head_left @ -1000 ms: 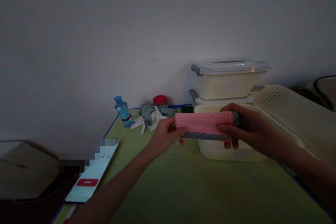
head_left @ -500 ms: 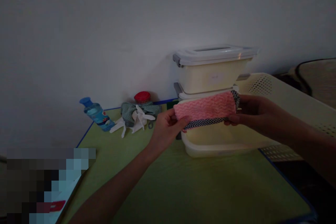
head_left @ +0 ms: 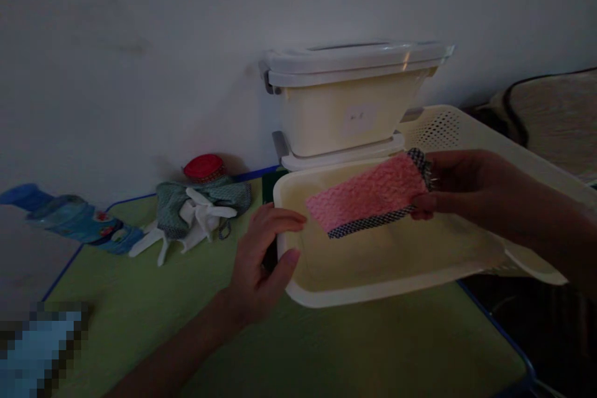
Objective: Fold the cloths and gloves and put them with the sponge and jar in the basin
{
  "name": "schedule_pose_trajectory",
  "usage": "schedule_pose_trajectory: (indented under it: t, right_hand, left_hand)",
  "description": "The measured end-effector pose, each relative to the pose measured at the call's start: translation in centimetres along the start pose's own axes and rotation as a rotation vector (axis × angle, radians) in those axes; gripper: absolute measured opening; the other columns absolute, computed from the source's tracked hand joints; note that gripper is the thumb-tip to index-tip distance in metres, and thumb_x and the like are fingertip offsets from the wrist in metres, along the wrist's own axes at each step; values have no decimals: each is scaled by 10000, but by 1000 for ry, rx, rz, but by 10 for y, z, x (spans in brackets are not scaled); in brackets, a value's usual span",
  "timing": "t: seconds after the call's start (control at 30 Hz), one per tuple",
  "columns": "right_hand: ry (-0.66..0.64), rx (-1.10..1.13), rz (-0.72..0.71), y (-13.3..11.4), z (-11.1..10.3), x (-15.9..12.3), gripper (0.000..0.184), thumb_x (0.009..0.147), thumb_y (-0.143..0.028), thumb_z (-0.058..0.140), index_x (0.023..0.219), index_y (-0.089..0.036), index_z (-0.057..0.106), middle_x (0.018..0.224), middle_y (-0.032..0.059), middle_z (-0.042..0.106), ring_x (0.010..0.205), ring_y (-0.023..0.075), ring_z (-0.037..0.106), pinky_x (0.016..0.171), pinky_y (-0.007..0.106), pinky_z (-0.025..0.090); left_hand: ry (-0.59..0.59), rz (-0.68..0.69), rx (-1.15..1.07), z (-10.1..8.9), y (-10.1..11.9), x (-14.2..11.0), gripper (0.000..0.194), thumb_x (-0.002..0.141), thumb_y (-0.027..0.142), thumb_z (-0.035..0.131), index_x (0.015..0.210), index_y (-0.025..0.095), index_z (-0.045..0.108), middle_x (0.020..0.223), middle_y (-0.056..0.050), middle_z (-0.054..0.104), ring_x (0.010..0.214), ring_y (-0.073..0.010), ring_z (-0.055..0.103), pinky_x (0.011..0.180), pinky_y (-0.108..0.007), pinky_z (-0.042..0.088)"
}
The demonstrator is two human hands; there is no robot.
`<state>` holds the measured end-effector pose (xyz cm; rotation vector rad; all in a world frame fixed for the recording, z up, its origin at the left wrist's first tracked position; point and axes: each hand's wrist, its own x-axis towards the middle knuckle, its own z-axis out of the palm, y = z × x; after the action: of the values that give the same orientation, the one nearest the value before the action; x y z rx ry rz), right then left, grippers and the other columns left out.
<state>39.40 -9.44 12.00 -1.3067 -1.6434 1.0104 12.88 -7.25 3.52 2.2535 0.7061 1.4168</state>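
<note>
A folded pink cloth with a black-and-white checked edge hangs over a cream open basin. My right hand pinches the cloth at its right end between thumb and fingers. Just left of the cloth's free end is my left hand, its thumb and fingers apart and nothing between them. It is at the basin's left rim; whether it touches the rim I cannot tell.
Behind the basin stands a lidded storage box against the wall. A perforated basket is at the right. On the green tabletop sit a blue bottle, a grey-green cloth, a white tangled item and a red-lidded container.
My left hand has let go of the cloth's left end and moved down and left with its fingers spread. The right hand keeps the cloth. The camera view has shifted right and closer.
</note>
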Motion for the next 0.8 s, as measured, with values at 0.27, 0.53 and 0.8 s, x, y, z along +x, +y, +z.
schedule_pose_trajectory:
  t: [0.27, 0.53, 0.8]
  right_hand:
    - [-26, -629, -415, 1, 11, 7, 93, 790, -310, 605, 728, -241, 612, 625, -20, 633, 535, 107, 577, 473, 236, 429]
    - [-500, -1155, -847, 25, 37, 23, 210, 783, -19, 484, 783, -196, 596, 725, 2, 625, 497, 114, 533, 432, 266, 295]
    - [-803, -896, -487, 37, 39, 15, 210, 654, -30, 625, 756, -213, 636, 798, -11, 670, 651, 128, 627, 522, 222, 426]
  left_hand:
    - [-87, 119, 109, -4, -4, -3, 279, 889, 306, 317, 888, 209, 579, 970, -107, 647, 926, -211, 600, 928, -435, 390]
    - [-98, 142, 140, -4, -4, -1, 328, 914, 341, 266, 904, 215, 569, 954, -105, 650, 911, -198, 603, 922, -418, 390]
    - [-80, 175, 148, -3, -6, -3, 347, 911, 344, 259, 875, 212, 579, 933, -98, 657, 893, -198, 607, 918, -409, 389]
